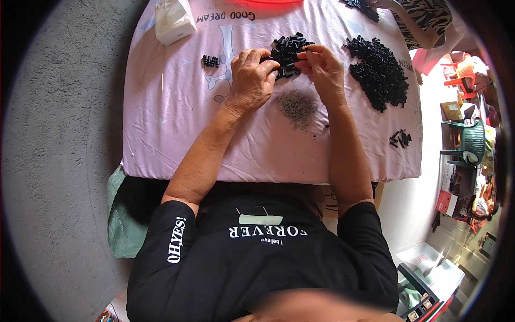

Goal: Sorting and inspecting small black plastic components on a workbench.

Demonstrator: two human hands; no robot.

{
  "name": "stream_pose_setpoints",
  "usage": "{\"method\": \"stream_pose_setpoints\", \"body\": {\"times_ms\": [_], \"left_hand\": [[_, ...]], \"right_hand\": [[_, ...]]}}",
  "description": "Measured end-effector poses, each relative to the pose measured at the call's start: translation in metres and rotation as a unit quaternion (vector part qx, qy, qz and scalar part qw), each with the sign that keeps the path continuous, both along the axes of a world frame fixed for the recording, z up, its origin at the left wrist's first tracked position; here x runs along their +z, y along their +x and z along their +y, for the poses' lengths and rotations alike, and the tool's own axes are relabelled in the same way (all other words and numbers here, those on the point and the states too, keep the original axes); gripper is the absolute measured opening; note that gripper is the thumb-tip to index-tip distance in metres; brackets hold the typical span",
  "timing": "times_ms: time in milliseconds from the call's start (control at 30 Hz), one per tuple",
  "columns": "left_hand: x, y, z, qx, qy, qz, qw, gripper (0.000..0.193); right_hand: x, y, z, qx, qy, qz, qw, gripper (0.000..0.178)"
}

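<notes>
Together, left hand (253,79) and right hand (324,71) flank black pieces (290,49).

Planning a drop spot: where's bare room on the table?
Front left: between left forearm and the table's left edge. Front centre: between left and right forearm, nearer than the grey debris. Crowded: middle black pile at left hand and right hand; large black pile at right.
</notes>
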State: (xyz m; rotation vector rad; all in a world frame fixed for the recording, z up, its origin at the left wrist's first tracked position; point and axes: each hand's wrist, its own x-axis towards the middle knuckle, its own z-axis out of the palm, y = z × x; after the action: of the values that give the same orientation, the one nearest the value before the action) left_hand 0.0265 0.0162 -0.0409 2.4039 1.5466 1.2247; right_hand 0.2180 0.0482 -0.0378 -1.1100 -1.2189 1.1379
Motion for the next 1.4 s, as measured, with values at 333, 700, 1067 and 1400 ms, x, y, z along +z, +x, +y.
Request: {"method": "stream_pose_setpoints", "body": {"times_ms": [333,700,1067,1400], "left_hand": [[-0.001,0.001,0.001,-0.003,0.008,0.003,1.0,0.019],[0.0,0.002,-0.001,-0.011,-0.04,0.004,0.999,0.015],[0.009,0.001,-0.001,-0.041,-0.026,-0.052,0.997,0.015],[0.014,-0.001,-0.006,-0.09,-0.124,-0.236,0.96,0.01]], "right_hand": [[0.007,0.003,-0.002,0.004,-0.008,0.061,0.998,0.015],[0.005,0.006,-0.002,0.045,-0.039,0.109,0.992,0.018],[0.006,0.004,-0.004,0.076,-0.055,0.118,0.989,0.016],[0.011,-0.001,-0.008,0.153,-0.072,0.104,0.98,0.014]]}}
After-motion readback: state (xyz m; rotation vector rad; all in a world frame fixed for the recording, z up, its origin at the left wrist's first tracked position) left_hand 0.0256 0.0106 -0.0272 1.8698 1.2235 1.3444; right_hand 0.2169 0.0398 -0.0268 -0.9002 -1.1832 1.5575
